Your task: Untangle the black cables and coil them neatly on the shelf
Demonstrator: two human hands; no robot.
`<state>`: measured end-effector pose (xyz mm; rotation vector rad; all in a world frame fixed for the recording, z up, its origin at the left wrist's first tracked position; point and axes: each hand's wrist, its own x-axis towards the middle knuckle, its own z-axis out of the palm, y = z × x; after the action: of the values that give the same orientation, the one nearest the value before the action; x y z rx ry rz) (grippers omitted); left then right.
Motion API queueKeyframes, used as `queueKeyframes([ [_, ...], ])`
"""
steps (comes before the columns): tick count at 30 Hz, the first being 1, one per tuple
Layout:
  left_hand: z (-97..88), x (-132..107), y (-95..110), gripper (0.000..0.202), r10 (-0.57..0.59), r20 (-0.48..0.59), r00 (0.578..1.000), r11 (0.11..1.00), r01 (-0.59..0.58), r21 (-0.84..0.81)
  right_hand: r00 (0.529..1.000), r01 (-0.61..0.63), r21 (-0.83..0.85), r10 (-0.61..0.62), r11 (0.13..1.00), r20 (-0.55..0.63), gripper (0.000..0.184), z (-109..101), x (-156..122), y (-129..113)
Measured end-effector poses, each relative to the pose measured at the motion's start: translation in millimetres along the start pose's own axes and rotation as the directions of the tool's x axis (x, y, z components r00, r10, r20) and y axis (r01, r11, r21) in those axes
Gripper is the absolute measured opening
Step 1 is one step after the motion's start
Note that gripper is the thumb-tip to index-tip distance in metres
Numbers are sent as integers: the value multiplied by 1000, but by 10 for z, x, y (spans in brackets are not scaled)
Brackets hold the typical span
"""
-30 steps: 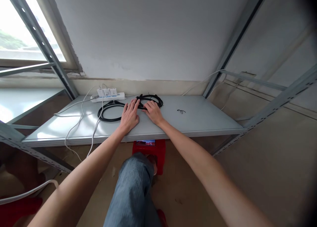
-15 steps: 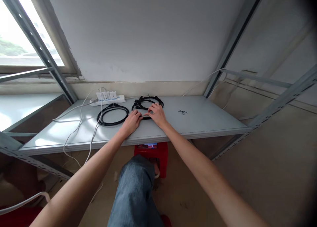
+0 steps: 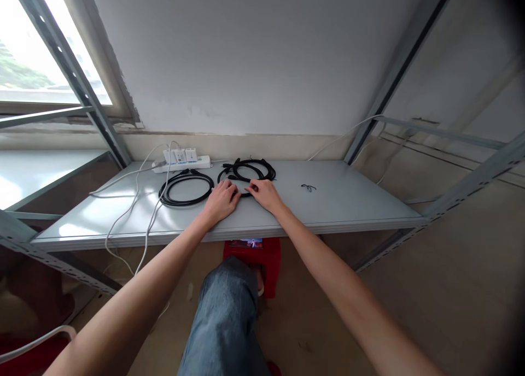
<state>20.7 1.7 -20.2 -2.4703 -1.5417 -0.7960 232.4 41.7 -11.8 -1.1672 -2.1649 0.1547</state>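
Both my hands are close together at the front of the shelf, over a loop of black cable (image 3: 246,195). My left hand (image 3: 222,201) has its fingers curled down on the loop's left side. Thumb and forefinger of my right hand (image 3: 264,193) are pinched together at the loop's right side. A short black stretch shows between the hands; the fingers hide much of the rest. Just behind them rests a bundle of coiled black cables (image 3: 262,168). Left of my left hand lies another black cable coil (image 3: 185,204). Some thin black ties (image 3: 308,188) lie to the right.
A white power strip (image 3: 192,164) with plugged-in adapters stands at the back left of the grey metal shelf (image 3: 361,204). White cords (image 3: 150,223) hang over its front edge. Below is a red stool (image 3: 273,261) with a lit phone (image 3: 248,243) on it. Metal posts (image 3: 365,124) frame the shelf.
My right hand's raised fingers have lowered and closed into a pinch, a little farther from my left hand. The left hand stays nearly in place. The view has shifted slightly.
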Motion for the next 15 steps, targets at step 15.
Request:
queueKeyframes([
  [15, -17, 15, -34, 9, 2, 74, 997, 978, 14, -210, 998, -25, 477, 52, 879, -43, 30, 50, 77, 146],
])
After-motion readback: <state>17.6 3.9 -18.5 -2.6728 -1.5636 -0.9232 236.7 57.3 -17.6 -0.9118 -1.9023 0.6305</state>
